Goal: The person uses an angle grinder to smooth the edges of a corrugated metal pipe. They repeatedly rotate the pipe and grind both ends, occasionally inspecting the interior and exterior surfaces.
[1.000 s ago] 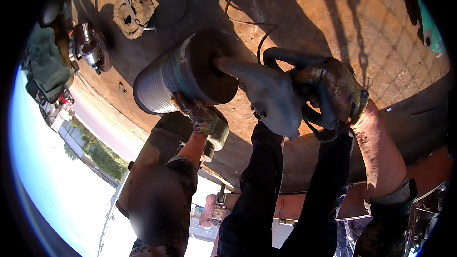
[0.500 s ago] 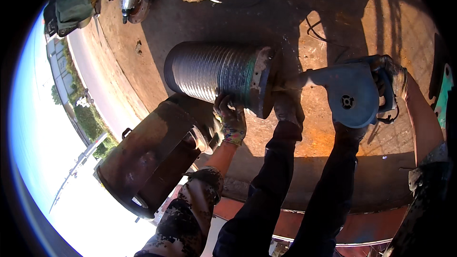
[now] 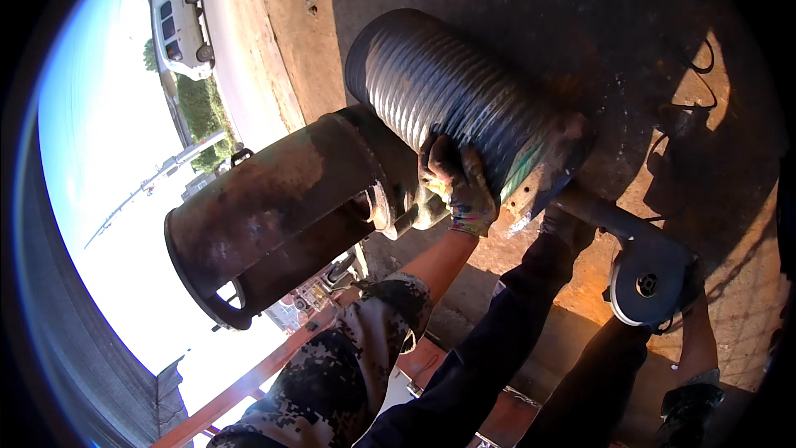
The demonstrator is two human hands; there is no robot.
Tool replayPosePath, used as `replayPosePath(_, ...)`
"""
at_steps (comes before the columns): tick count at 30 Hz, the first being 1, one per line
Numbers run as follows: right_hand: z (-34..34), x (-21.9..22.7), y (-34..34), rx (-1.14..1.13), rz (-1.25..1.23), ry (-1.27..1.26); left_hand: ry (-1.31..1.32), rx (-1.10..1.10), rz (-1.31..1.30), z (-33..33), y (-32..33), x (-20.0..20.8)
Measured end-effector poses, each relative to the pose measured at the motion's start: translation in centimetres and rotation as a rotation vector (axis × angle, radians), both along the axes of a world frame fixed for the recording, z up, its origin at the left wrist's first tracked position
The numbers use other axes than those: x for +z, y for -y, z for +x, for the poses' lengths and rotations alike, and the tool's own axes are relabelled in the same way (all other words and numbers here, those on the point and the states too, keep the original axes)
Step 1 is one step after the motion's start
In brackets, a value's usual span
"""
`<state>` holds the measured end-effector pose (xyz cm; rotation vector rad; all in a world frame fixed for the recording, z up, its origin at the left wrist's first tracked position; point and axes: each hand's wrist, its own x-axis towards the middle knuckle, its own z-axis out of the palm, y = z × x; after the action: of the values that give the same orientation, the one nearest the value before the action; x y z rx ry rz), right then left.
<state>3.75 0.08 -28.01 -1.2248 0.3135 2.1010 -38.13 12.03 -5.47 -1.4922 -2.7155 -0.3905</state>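
A grooved metal drum (image 3: 464, 75) with a green band near its right end lies tilted on the ground. My left hand (image 3: 464, 187), in a stained patterned glove, rests against the drum's near side with its fingers apart. At the right, my right hand (image 3: 695, 286) is wrapped round the back of a blue-grey handheld blower (image 3: 651, 282); the blower's body partly hides the fingers. The blower's nozzle (image 3: 593, 206) reaches the drum's right end. Touching the drum on the left lies a rusty cylindrical housing (image 3: 257, 199) with a long cut-out.
Black cable (image 3: 705, 75) lies on the shaded concrete at the right. My dark-trousered legs (image 3: 473, 340) come up between the arms. Red metal beams (image 3: 249, 390) run along the bottom. A white van (image 3: 178, 25) stands on the road at the far left.
My view has shifted, so most things sit elsewhere in the picture. The drum now lies at a steeper slant. The blower, still in my right hand, points up-left at the drum's end.
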Motion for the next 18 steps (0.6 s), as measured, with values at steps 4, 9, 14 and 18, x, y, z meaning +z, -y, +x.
replayPosePath(4, -3.0, -0.2, 4.5, -0.047, -0.058, -0.081, -0.042, -0.034, 0.093, 0.2, -0.3, -0.5)
replayPosePath(9, -6.7, 0.7, 9.5, -0.119, -0.119, -0.132, -0.078, -0.049, 0.009, 0.3, -0.7, -0.2)
replayPosePath(14, -7.9, 2.1, 11.4, -0.175, -0.117, -0.128, -0.039, 0.109, -0.020, 2.0, -2.3, 0.4)
replayPosePath(18, -8.2, 4.4, 12.0, -0.187, -0.099, -0.116, -0.097, 0.176, -0.034, 1.6, -3.2, -0.6)
